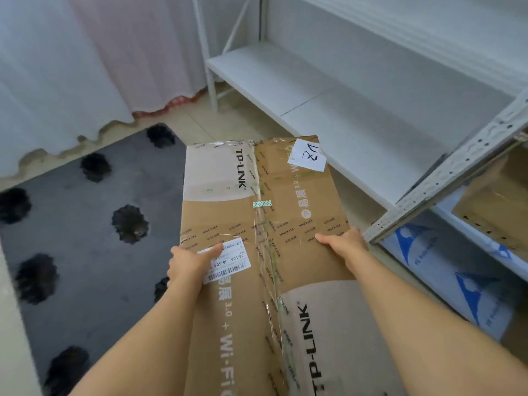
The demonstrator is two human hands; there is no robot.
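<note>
**Beside the white shelving, a taped carton held at both edges**

Over the floor between a dark rug [85, 224] and the white metal shelving, a person held a long, flat cardboard box [297, 224] out in front of the body. Its far end pointed toward the bare lower shelf [285, 81].

The left hand [187, 261] clasped the box's left edge, with the thumb laid flat on top across a barcode label [233, 262]. Its other fingers went round the edge and out of sight. The right hand [345, 244] took the opposite edge in the same way, thumb stretched over the top face and the rest of the fingers hidden below. Neither hand was spread or idle; both were closed on the box. Gripping it on opposite sides, roughly level with each other, probably kept so wide a box balanced and stopped it twisting.

A seam of clear tape [261, 224] ran down the middle of the top face. A white paper note [307, 155] with handwritten figures was stuck at the far right corner, perhaps to mark where the box belonged.

To the right, behind a perforated grey upright [445, 172], another brown carton [497, 201] sat on a shelf. A white pack with blue print [457, 281] lay below it. Pale curtains [57, 67] hung at the far left, reaching the floor.

Judging by the box's heading, shelving it looked like the step in hand. It had not yet reached the shelf.
</note>
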